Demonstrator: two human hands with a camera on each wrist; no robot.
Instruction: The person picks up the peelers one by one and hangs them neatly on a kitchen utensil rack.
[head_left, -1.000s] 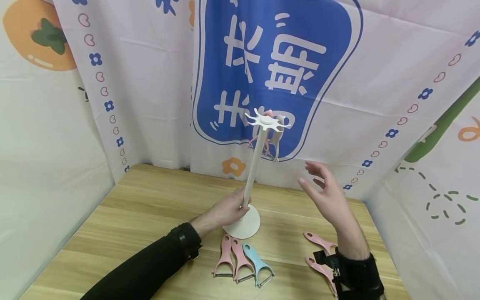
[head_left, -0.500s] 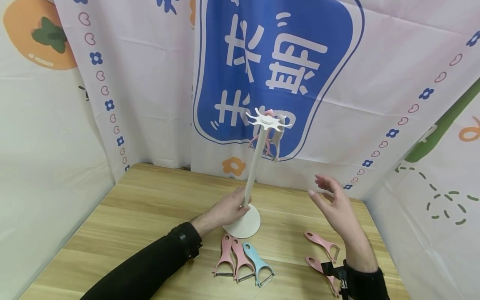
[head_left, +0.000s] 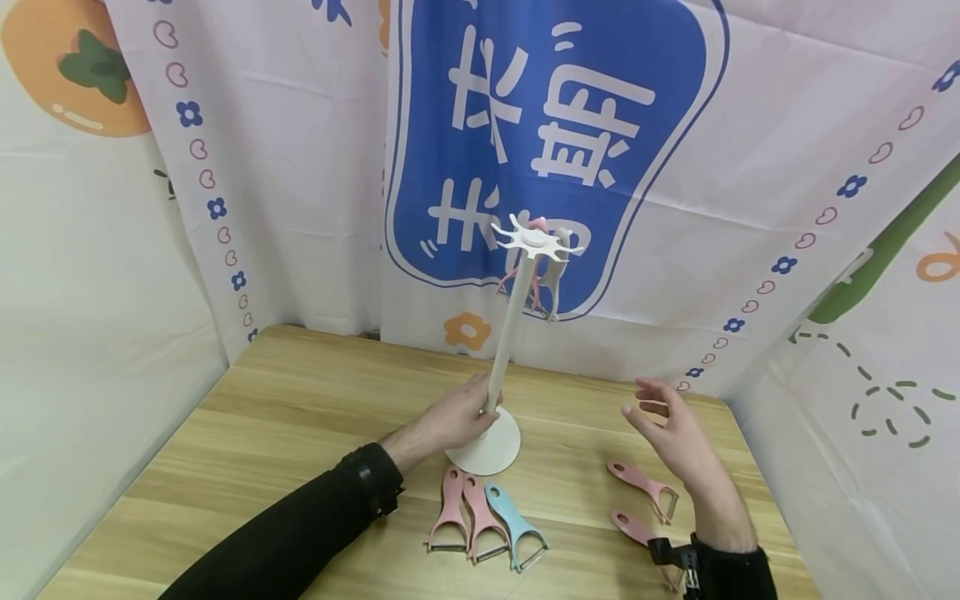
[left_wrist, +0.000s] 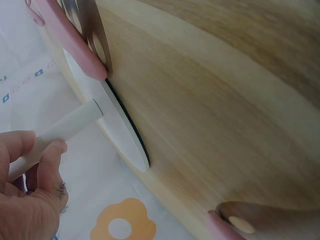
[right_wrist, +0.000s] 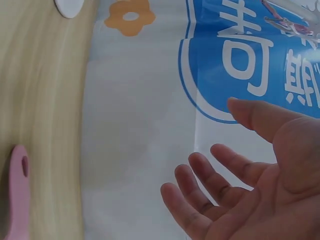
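My left hand (head_left: 450, 417) grips the lower pole of a white hook stand (head_left: 510, 333), thumb and fingers wrapped round it. The stand's round base (head_left: 501, 454) is on the table, and the pole leans slightly to the right in the head view. From the hooked top hang a pink peeler (head_left: 536, 292) and a greyish one (head_left: 556, 279). My right hand (head_left: 678, 437) is in the air right of the stand, fingers loosely bent and holding nothing. Below it lie a pink peeler (head_left: 632, 476) and another pink peeler (head_left: 630, 527), the latter partly hidden by the wrist strap.
In front of the base, two pink peelers (head_left: 452, 504) and a blue peeler (head_left: 511, 512) lie side by side. The wooden table (head_left: 300, 400) ends at a printed cloth (head_left: 322, 208) behind, with more cloth at both sides.
My right hand has drawn down and a little to the right, away from the stand's top. The left hand keeps its hold on the pole, and the peelers stay where they were.
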